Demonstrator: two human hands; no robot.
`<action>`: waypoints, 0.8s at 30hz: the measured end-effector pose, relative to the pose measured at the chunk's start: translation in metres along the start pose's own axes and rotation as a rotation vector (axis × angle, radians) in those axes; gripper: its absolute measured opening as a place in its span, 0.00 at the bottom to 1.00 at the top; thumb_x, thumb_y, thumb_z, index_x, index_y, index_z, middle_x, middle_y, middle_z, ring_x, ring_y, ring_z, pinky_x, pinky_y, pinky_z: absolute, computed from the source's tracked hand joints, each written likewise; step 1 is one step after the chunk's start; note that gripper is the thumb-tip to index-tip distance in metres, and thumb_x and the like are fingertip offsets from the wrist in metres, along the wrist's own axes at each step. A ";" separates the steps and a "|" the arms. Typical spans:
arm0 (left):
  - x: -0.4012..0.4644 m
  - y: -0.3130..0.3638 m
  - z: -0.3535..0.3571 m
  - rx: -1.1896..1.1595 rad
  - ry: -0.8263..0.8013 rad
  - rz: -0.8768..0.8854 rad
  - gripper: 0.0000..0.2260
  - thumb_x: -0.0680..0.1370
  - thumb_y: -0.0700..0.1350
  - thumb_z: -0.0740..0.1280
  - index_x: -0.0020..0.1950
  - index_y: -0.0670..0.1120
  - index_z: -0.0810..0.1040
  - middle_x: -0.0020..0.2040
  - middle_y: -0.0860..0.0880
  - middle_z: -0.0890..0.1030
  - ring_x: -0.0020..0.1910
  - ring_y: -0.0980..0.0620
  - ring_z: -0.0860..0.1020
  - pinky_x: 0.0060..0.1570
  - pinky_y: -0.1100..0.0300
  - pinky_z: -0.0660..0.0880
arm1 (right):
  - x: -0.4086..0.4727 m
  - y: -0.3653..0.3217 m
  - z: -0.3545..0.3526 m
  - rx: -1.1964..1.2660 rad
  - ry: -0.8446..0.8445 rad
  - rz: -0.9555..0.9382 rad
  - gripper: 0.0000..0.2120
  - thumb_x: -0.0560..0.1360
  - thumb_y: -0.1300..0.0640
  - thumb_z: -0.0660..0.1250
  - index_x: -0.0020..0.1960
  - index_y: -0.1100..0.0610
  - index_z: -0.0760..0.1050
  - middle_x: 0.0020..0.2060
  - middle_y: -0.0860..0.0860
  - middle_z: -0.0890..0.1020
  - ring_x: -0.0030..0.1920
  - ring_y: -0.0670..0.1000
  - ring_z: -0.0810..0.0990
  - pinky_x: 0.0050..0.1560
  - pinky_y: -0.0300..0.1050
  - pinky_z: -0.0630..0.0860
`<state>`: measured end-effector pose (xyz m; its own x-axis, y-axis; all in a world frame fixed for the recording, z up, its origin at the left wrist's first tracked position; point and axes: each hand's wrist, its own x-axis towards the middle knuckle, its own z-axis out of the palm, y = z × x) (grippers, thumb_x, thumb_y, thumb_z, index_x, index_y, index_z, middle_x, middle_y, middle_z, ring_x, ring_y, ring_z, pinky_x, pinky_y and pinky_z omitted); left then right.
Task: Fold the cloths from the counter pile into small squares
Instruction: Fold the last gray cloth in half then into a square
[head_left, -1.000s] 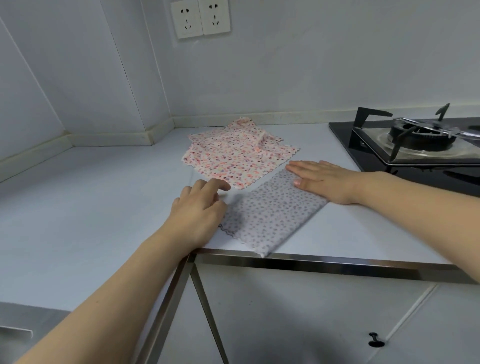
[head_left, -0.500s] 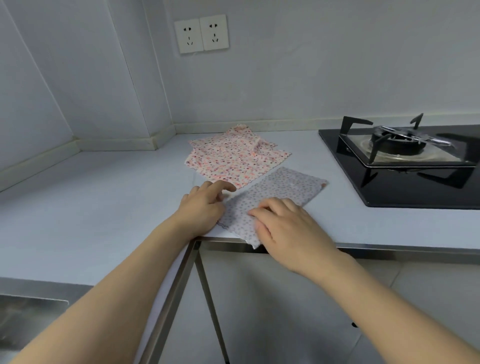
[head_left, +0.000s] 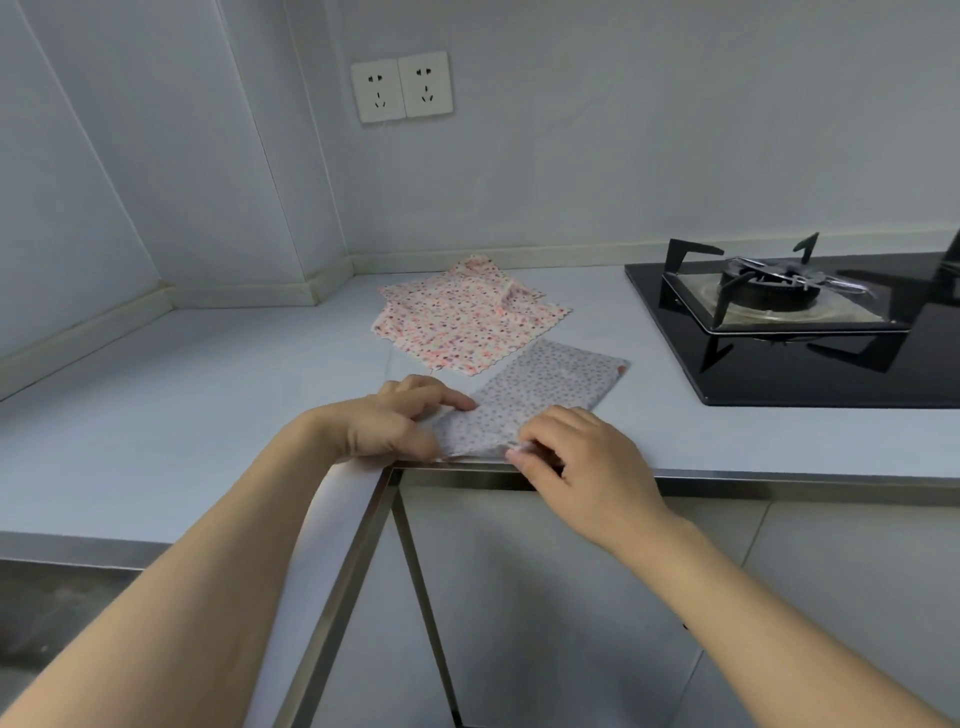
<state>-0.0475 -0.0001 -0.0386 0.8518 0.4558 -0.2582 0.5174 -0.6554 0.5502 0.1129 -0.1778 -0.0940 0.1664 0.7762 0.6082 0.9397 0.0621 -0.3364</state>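
A grey spotted cloth, already doubled into a long strip, lies slantwise at the front of the pale tabletop, its near end right at the metal-edged rim and its far end pointing toward the black stove. The left hand has its fingers curled onto the near left corner of the strip, forefinger stretched over the cloth, and seems to pinch that corner, which is a little raised; the right hand pinches the near right corner between thumb and fingertips, just at the rim. Behind and touching the strip lies the pile of pink flowered cloth, loosely spread, with zigzag-cut edges and a few rumpled layers. Both fabrics look thin, soft and very light, the sort that droops at once when lifted and keeps a crease only if pressed flat. I would judge that the two near corners are the right places to hold, so the near end can be carried over to meet the far end evenly; the smooth tabletop may let the strip slide, so the far end may want steadying. Two white wall sockets sit above on the plain wall
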 end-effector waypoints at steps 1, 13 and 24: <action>0.000 0.000 -0.001 -0.005 -0.019 0.000 0.31 0.62 0.51 0.69 0.64 0.70 0.69 0.68 0.59 0.61 0.68 0.55 0.56 0.69 0.52 0.53 | 0.001 0.001 -0.002 0.078 0.029 0.079 0.08 0.76 0.48 0.65 0.41 0.50 0.72 0.34 0.44 0.75 0.37 0.46 0.72 0.36 0.43 0.69; 0.017 0.024 0.009 -0.469 0.138 0.130 0.12 0.77 0.46 0.67 0.58 0.43 0.81 0.60 0.53 0.81 0.59 0.57 0.79 0.56 0.70 0.70 | 0.020 0.020 -0.038 0.428 0.038 0.372 0.06 0.75 0.54 0.67 0.41 0.52 0.72 0.28 0.46 0.78 0.29 0.49 0.71 0.35 0.45 0.70; 0.105 0.074 0.026 0.025 0.566 -0.011 0.14 0.79 0.46 0.63 0.36 0.46 0.65 0.33 0.48 0.70 0.32 0.50 0.68 0.31 0.58 0.63 | 0.058 0.099 -0.043 0.136 -0.065 0.492 0.05 0.77 0.52 0.64 0.45 0.54 0.73 0.36 0.47 0.78 0.38 0.50 0.75 0.39 0.47 0.71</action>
<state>0.0825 -0.0168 -0.0456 0.6735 0.7100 0.2057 0.5335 -0.6595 0.5296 0.2287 -0.1535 -0.0617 0.5558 0.7714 0.3097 0.7068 -0.2425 -0.6646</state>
